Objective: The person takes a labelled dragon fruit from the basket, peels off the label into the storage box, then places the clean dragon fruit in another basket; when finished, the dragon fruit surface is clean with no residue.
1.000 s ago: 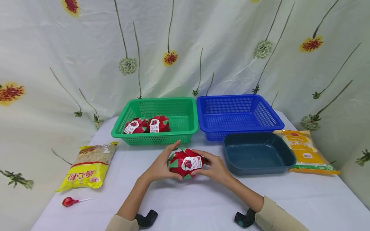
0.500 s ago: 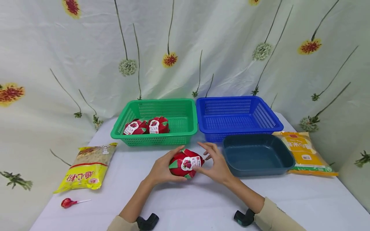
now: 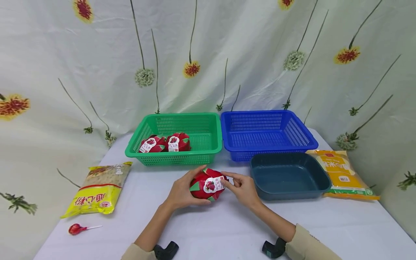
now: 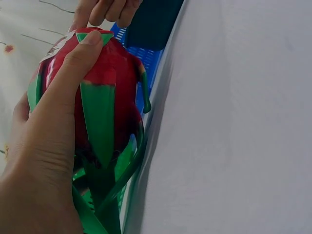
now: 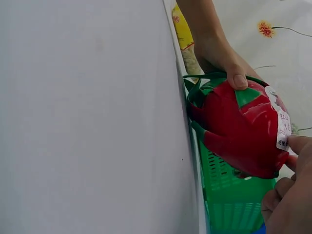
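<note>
My left hand (image 3: 184, 190) grips a red dragon fruit (image 3: 202, 194) with green scales, low over the table's middle. Its thumb (image 4: 87, 51) lies along the near side and the fingers reach round the far side. A white printed label (image 3: 212, 184) with a fruit picture faces up on the skin. At the fruit's right end, my right hand (image 3: 244, 191) pinches the label's edge between thumb and forefinger, its other fingers curled in. In the right wrist view the right thumb (image 5: 297, 142) is right at the label's lower end.
A green basket (image 3: 178, 157) holding two labelled dragon fruits (image 3: 178, 141) stands behind, beside a blue basket (image 3: 269, 148). A dark teal tub (image 3: 290, 195) and orange bag (image 3: 338, 169) sit right. Left lie a yellow bag (image 3: 97, 191) and red lollipop (image 3: 75, 229).
The right hand let go of the fruit's right end, spread its fingers, then brought thumb and forefinger together at the label's edge. The left hand kept its grip.
</note>
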`<state>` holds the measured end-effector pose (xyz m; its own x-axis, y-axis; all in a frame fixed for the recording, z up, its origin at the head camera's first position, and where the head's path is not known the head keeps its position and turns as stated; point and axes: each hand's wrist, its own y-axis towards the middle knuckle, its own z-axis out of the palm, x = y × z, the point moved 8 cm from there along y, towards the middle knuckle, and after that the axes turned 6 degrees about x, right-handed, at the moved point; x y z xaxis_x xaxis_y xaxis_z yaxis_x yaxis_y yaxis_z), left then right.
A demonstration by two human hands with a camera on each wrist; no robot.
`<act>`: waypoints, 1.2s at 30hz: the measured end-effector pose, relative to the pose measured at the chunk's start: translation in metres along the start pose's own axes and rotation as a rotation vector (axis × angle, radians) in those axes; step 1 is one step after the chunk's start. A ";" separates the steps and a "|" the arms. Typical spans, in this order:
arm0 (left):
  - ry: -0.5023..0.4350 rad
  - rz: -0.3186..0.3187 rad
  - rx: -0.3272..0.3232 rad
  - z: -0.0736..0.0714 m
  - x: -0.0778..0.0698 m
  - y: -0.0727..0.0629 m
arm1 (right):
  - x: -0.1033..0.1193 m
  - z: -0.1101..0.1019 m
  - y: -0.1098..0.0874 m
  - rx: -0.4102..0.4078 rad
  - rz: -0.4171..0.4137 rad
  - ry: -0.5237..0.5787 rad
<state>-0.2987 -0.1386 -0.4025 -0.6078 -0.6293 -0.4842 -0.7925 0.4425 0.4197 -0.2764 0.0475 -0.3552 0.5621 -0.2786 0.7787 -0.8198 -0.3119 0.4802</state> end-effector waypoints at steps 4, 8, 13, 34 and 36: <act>0.004 0.003 -0.008 0.000 -0.001 0.000 | -0.002 0.000 -0.002 -0.045 -0.021 0.026; 0.010 -0.005 -0.009 0.000 0.000 0.000 | -0.008 0.001 -0.001 -0.061 0.009 0.088; 0.018 0.000 -0.010 -0.001 -0.001 0.001 | -0.017 0.002 0.001 -0.061 0.053 0.179; -0.010 -0.049 0.074 0.010 -0.005 0.004 | 0.024 -0.033 -0.010 0.063 -0.213 0.339; -0.009 -0.061 0.080 0.009 -0.004 0.005 | 0.036 -0.059 -0.005 0.053 -0.247 0.342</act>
<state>-0.3001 -0.1281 -0.4052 -0.5585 -0.6510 -0.5141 -0.8292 0.4532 0.3270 -0.2583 0.0928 -0.3059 0.6651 0.1251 0.7362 -0.6534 -0.3799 0.6548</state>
